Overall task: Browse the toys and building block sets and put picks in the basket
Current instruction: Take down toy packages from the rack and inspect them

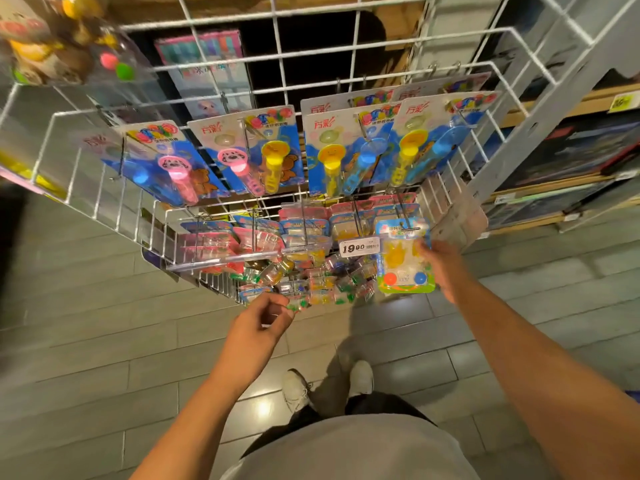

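Toy pack — held at right hand grip.

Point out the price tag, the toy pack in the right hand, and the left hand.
price tag (358, 248), head view, on the printed digits.
toy pack (403, 261), head view, on its clear front.
left hand (263, 315), head view, on the hand's middle.
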